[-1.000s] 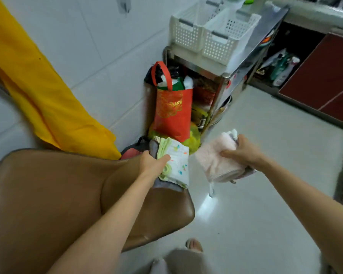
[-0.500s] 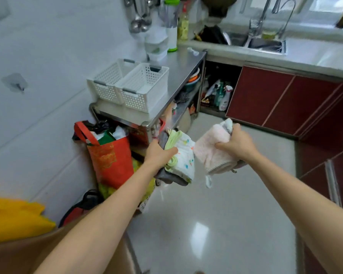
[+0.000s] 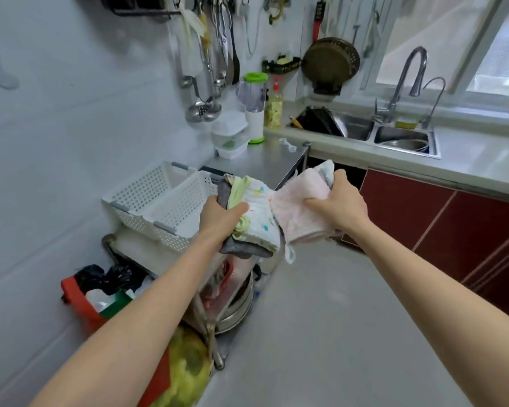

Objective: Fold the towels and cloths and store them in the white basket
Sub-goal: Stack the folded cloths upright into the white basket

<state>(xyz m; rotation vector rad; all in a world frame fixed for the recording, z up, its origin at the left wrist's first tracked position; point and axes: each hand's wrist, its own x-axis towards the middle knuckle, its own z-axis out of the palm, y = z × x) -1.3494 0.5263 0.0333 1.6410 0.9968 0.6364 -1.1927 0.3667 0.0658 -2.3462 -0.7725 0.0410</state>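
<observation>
L hand (image 3: pixel 222 220) grips folded cloth stack (image 3: pixel 257 221), R hand (image 3: pixel 340 205) grips pink towel (image 3: pixel 296 211). Advise: lower flat into white basket (image 3: pixel 182 212), keep folds intact.

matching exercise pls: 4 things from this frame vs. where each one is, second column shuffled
1. pink towel
2. patterned cloth stack
3. white baskets
4. green-lidded blender

a. on the steel shelf top, at its near end
b. gripped in the left hand
c. at the far end of the shelf top, by the wall
d. gripped in the right hand

Pairs: 1-d, 2-b, 3-a, 4-c
</observation>
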